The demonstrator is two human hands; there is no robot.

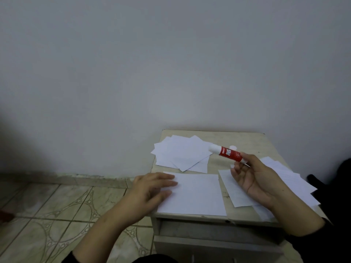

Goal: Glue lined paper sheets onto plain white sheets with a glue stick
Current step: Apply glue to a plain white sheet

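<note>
Left hand (152, 188) lies flat, fingers spread, pinning the sheet (197, 194) at the table's (214, 162) front edge. Right hand (252, 179) lifts the glue stick (227, 153) by its base, fingertips pinched, cap apparently on. Paper's light and floppy, likely to slide unless held down. Loose sheets (182, 152) are heaped behind; more sheets (284, 173) lie under the right hand

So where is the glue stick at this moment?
The glue stick is in the right hand, raised above the small table, right of the far paper pile.
</note>
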